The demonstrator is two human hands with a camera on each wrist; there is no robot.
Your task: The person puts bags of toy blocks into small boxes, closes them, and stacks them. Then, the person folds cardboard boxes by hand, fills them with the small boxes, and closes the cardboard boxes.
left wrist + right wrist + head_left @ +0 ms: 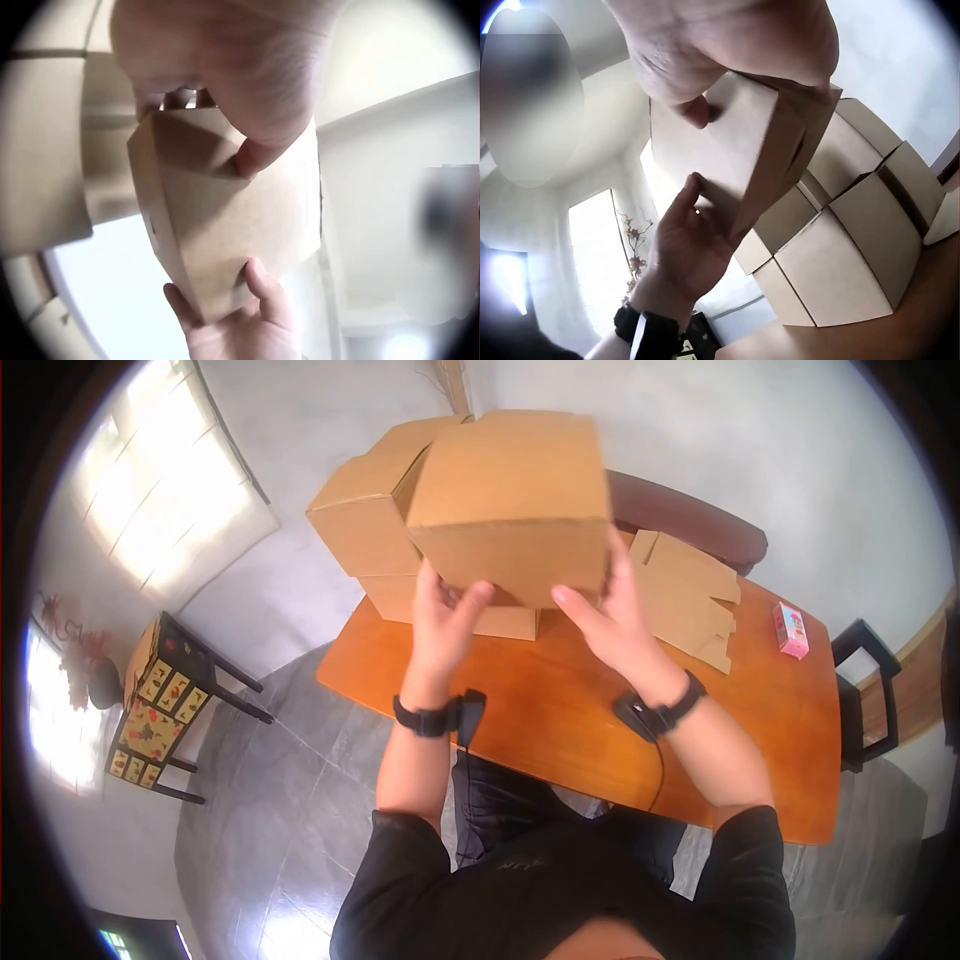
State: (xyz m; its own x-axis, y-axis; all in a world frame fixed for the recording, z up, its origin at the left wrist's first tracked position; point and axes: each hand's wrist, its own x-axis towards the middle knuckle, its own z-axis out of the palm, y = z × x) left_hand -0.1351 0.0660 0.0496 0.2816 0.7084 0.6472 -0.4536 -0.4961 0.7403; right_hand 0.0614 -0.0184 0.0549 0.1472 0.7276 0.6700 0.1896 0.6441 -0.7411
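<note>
A closed cardboard box is held up over the wooden table by both hands. My left hand grips its left lower side, thumb on the near face. On the opposite side my right hand grips it the same way. In the left wrist view, the left hand and the right hand clasp opposite ends of the box. Behind and left of it, other cardboard boxes stand stacked on the table; the held box partly hides them. The right wrist view shows this stack beyond the held box.
Flattened cardboard lies on the table, right of the held box. A small pink packet sits near the right edge. A dark chair stands at the right, a brown bench back behind, a painted cabinet far left.
</note>
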